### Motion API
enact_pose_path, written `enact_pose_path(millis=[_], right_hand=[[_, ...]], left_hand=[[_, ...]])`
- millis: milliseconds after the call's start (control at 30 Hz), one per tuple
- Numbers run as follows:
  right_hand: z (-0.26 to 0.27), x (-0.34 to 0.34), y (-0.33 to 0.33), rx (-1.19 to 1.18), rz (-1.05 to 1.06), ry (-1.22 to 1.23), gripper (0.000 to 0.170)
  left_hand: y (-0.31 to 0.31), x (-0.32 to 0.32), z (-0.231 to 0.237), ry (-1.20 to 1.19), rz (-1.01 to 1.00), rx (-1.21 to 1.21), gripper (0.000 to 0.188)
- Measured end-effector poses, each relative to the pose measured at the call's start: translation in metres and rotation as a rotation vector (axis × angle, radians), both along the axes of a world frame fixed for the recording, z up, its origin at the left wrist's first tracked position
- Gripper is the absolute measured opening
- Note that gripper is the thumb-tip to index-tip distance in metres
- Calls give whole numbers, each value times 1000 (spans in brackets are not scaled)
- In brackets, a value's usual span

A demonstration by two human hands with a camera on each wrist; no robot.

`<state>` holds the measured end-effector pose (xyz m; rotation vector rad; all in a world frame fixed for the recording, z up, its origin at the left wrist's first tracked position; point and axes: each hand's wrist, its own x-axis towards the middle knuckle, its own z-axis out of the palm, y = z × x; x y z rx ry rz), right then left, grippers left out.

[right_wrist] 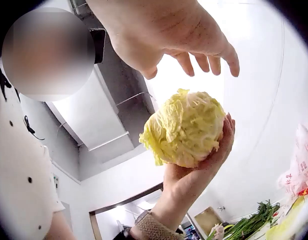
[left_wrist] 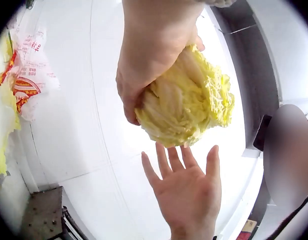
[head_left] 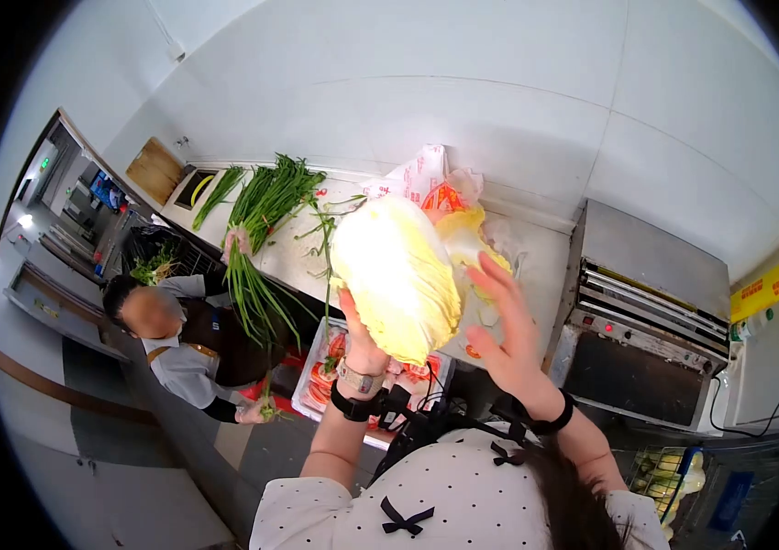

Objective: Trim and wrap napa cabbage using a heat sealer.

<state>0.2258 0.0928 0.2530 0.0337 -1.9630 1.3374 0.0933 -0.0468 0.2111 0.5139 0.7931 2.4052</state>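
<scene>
A pale yellow napa cabbage (head_left: 394,275) is held up over the counter, its frilly leaf end toward the wearer in the head view. My left hand (head_left: 364,346) grips it from the left side, and in the left wrist view the fingers (left_wrist: 130,107) curl round the head. Opposite it, my right hand (head_left: 510,344) is spread and holds nothing. The right wrist view shows a gap between that hand (right_wrist: 179,37) and the cabbage (right_wrist: 186,131). Behind the head, loose yellow cabbage leaves (head_left: 467,225) lie on the counter (head_left: 536,266).
Bundles of green onions (head_left: 270,202) lie along the counter's left part. A red-and-white plastic bag (head_left: 426,179) sits at the wall. Right stands a metal appliance (head_left: 646,312). Below is a white crate (head_left: 302,401) of red-and-white packs. At left, another person (head_left: 187,344) holds greens.
</scene>
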Motion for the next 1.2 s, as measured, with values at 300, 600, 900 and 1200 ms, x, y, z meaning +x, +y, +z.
enact_pose_path(millis=[300, 600, 900, 1200], right_hand=[[-47, -14, -28, -664, -44, -81, 32], [-62, -12, -31, -485, -67, -163, 8], [-62, -21, -28, -688, 89, -258, 18], [-76, -31, -16, -858, 244, -547, 31]], left_hand=[[-22, 8, -45, 2, 41, -177, 97], [-30, 0, -63, -22, 40, -215, 104], [-31, -1, -64, -66, 29, -269, 106], [-34, -6, -79, -58, -39, -297, 89]])
